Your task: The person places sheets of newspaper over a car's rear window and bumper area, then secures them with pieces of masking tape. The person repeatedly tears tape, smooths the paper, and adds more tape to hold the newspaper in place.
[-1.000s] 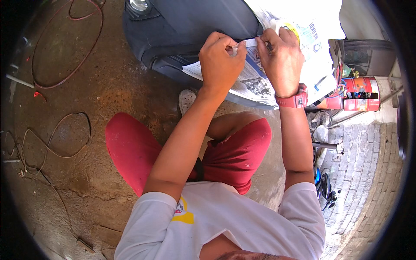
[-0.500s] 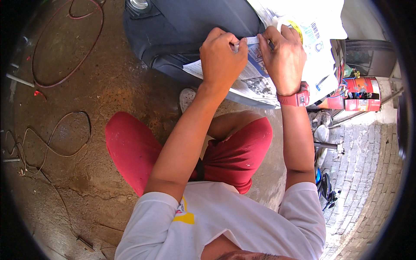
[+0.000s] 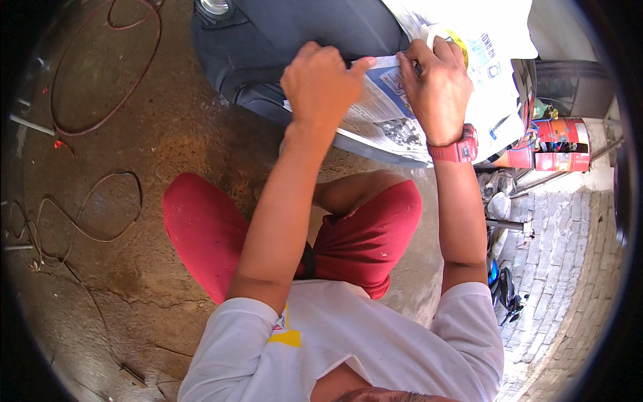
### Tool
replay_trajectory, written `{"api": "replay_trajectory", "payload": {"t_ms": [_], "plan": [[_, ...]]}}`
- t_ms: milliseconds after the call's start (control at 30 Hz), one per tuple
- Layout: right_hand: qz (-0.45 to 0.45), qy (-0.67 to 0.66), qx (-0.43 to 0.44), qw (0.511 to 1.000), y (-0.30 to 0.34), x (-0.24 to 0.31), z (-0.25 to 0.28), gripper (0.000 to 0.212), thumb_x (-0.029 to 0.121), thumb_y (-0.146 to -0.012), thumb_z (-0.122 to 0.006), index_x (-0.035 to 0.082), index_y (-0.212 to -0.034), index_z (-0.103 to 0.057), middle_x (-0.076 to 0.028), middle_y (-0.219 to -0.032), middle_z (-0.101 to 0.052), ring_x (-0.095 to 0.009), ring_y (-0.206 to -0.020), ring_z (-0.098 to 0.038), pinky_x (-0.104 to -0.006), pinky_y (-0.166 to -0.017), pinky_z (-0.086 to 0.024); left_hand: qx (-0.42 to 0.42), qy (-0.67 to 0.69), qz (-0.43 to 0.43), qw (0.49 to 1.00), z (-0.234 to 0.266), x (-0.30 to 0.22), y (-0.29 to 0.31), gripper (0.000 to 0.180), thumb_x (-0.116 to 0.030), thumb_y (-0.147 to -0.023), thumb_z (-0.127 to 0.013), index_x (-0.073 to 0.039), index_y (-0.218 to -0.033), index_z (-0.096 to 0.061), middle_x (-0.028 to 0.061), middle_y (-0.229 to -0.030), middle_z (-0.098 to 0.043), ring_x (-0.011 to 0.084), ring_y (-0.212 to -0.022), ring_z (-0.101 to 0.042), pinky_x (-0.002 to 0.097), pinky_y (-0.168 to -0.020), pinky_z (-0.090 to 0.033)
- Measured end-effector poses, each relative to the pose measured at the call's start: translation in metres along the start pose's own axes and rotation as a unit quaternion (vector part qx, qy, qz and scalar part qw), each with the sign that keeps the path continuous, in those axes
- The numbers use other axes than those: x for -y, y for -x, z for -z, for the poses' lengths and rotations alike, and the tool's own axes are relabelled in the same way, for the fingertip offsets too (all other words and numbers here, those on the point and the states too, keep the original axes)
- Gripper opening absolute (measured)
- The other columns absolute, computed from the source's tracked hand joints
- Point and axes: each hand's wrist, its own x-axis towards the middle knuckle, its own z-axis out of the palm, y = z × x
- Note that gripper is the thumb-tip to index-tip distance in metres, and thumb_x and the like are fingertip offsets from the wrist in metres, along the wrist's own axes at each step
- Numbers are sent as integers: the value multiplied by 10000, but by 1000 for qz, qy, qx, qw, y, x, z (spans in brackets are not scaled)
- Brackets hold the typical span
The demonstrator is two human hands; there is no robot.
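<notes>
Left hand: my left hand (image 3: 320,87) lies over the near end of the newspaper's upper edge, thumb extended toward the right, fingers bent against the bumper side; I cannot tell whether this grip holds anything.
Right hand: my right hand (image 3: 439,87), with a red wristwatch (image 3: 462,144) at the wrist, is closed, thumb and forefinger drawn together beside the paper edge; its grip looks to be around the tape roll, though the fingers hide part of the contact.
Newspaper sheet: the newspaper sheet (image 3: 372,110) hangs over the lower face of the dark grey car bumper (image 3: 301,40), between and below both hands. I judge it light, limp and easily torn or creased; best held at the taped upper edge with flat fingertips, not tugged mid-sheet.
Tape strip: a pale tape strip (image 3: 386,62) runs along that edge between the hands. Probably thin, sticky and quick to curl onto itself; I would take it only by its ends.
Tape roll: the tape roll (image 3: 458,43), white ring with yellow inside, sits behind the right fingers. Likely light and fairly firm; hold by its sides, clear of the adhesive.
Bumper: broad, curved, apparently stiff; should take thumb pressure well.
Printed paper: white printed paper (image 3: 499,43) covers the area at right, presumably just as fragile.
</notes>
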Motion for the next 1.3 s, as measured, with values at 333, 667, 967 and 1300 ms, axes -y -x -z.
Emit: {"api": "replay_trajectory", "payload": {"t_ms": [333,667,967,1300], "plan": [[-4,-10,8,1000,3,-2,-2,132,189,-925,-822,115,-993,-736,-111,-936,-636,-355,-947,-651,-499,-753,-562,-27,116,-114,986,2,26,31,242,-220,-990,-792,-81,-1180,-736,132,-1213,-718,356,-1065,-706,499,-943,-560],[-41,-15,-15,999,6,-3,5,259,88,-956,-749,130,-1211,-734,-145,-1022,-625,-385,-1016,-633,-497,-831,-557,109,84,-258,956,-13,-19,45,470,-214,-983,-768,-41,-1392,-615,198,-1674,-511,402,-1532,-473,541,-1251,-377],[-180,-234,-41,955,57,4,49,450,-24,-1108,-573,32,-1549,-503,-145,-1210,-696,-189,-1018,-648,-361,-913,-556,102,52,-283,952,-23,-43,31,430,-203,-966,-787,-35,-1330,-630,224,-1689,-507,394,-1486,-508,530,-1203,-387],[-382,-525,144,747,106,50,71,932,-69,-1037,-700,119,-1779,-167,-69,-1015,-759,-111,-892,-685,-261,-800,-535,367,321,12,873,46,-27,33,294,-171,-1017,-784,-70,-1290,-742,206,-1541,-652,298,-1254,-678,381,-944,-579]]}}
